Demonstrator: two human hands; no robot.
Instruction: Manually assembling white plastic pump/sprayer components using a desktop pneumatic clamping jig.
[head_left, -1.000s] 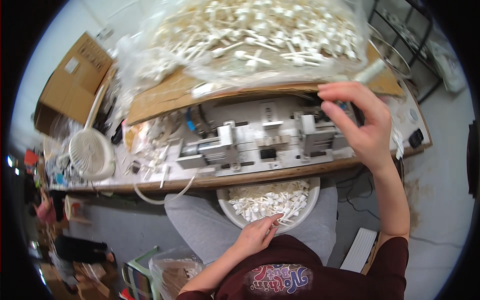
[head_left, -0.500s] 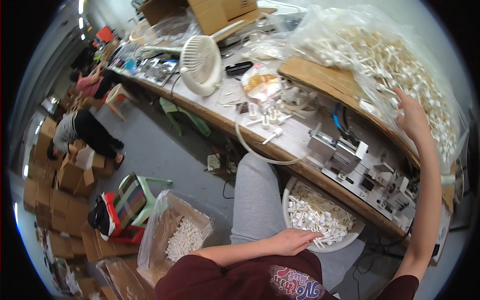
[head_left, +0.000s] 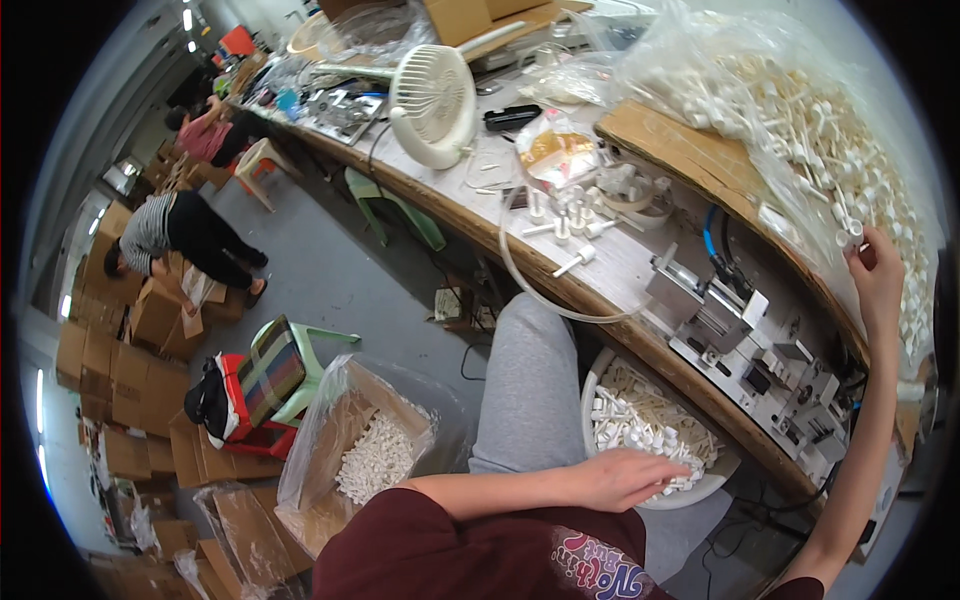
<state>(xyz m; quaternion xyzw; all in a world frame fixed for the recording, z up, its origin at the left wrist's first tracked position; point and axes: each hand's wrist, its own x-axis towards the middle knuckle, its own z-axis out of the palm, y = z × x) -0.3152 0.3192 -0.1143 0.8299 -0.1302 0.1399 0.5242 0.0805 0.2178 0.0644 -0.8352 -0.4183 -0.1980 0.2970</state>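
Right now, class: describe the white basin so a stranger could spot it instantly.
Find the long workbench, then the grey trouser leg below it. The white basin is just right of that, partly under the left hand. Unlike the cardboard box of white pieces, it is round.

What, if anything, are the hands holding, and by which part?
The right hand seems to pinch white parts by their cupped ends. The left hand is over the bowl; whether it holds anything can't be told.
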